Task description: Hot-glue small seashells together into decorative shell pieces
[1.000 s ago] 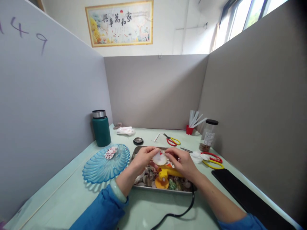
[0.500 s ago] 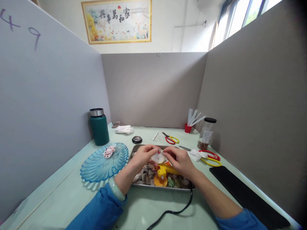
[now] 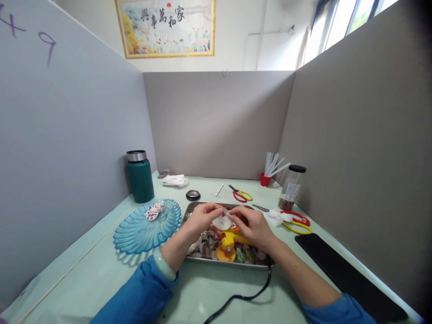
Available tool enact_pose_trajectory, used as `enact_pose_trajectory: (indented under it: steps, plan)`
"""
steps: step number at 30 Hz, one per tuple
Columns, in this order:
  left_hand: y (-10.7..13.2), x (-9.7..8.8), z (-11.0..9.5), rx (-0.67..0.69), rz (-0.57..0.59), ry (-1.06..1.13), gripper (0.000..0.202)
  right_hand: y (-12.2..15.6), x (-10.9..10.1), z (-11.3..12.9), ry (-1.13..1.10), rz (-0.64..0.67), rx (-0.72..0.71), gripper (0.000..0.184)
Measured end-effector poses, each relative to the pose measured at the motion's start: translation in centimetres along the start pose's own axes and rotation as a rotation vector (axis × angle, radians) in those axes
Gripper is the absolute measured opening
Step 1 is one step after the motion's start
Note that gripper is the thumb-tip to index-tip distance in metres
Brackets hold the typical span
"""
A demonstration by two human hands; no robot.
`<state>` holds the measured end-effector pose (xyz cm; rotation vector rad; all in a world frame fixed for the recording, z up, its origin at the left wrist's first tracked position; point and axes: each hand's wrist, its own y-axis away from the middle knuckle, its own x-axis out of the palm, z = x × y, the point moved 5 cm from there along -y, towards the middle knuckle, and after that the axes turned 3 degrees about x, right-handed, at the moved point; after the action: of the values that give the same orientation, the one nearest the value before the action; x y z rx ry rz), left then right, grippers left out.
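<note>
pale table [image 3: 101, 279]: tray [image 3: 222, 264], plate [image 3: 135, 236], flask [image 3: 140, 177], perhaps phone [image 3: 337, 265].

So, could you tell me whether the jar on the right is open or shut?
Shut: a black lid sits on the jar.

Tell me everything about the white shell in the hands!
The white shell is small and fan-shaped, pale and smooth-looking, with a bit of red near its top edge. It is pinched from both sides, by the fingertips of the left hand and of the right hand. It is held up in the air above the metal tray of mixed shells, just over the yellow glue gun. Fingers cover its side edges, and its back is hidden.
</note>
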<state>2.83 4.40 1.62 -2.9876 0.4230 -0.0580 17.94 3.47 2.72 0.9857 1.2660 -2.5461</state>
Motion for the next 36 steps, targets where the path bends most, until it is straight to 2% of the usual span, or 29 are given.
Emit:
enact_pose_trajectory:
  steps: [36]
  plan:
    - [-0.06,-0.18,0.29,-0.029,-0.006,-0.045,0.041,0.08,0.39,-0.17,0.012,0.038,-0.006,0.018]
